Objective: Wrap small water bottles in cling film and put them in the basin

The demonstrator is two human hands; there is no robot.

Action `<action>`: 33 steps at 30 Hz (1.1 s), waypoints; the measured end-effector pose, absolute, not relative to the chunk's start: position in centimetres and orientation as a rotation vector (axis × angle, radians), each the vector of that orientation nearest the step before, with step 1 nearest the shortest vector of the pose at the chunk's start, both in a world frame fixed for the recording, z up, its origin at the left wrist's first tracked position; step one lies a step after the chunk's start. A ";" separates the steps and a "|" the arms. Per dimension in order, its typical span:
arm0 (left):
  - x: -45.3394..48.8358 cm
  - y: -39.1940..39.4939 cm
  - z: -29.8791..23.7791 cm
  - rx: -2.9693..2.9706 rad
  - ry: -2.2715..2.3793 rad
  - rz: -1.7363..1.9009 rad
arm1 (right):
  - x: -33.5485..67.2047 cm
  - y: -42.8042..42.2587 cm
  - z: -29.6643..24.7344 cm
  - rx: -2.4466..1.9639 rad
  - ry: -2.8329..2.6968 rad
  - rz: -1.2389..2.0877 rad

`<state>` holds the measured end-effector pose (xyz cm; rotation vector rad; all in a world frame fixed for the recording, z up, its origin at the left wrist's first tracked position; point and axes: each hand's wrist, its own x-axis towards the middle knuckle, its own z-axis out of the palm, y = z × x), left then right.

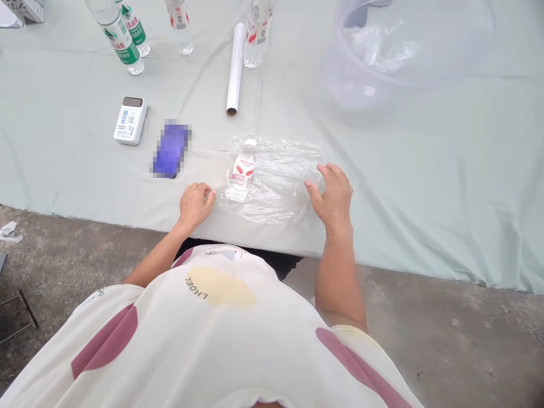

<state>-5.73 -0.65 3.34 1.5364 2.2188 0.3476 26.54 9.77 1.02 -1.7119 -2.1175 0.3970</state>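
Note:
A small clear bottle [243, 173] with a red and white label and white cap lies on a sheet of crinkled clear plastic film [280, 181], near its left side. My left hand [195, 205] rests on the cloth just left of the film, fingers loosely curled, thumb a little apart, nothing visible in it. At the film's right edge is my right hand [334, 192], thumb and fingers spread apart. Its fingertips are at the film's edge; whether they touch it I cannot tell.
Behind the film lie a roll of plastic wrap [235, 73] and an upright bottle [257, 37]. Green-labelled bottles [121, 42] and another bottle [181, 25] stand further left. A white device [130, 120] and a blurred purple object [171, 148] lie left. A clear tub [352, 85] holds crumpled plastic.

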 end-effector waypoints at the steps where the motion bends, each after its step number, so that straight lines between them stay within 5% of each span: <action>1: -5.4 -1.1 3.4 1.548 2.202 0.308 | 25.2 10.2 1.6 -1.635 -2.111 0.427; 8: -3.2 -1.1 2.6 1.619 2.123 0.252 | 13.8 11.1 3.2 -1.145 -2.281 0.575; 17: -2.8 -2.3 1.1 1.343 1.834 0.940 | 13.1 11.9 3.2 -1.114 -2.384 0.625; 33: -1.7 -3.5 0.0 1.594 1.774 1.170 | 7.4 19.1 3.7 -0.597 -3.083 0.083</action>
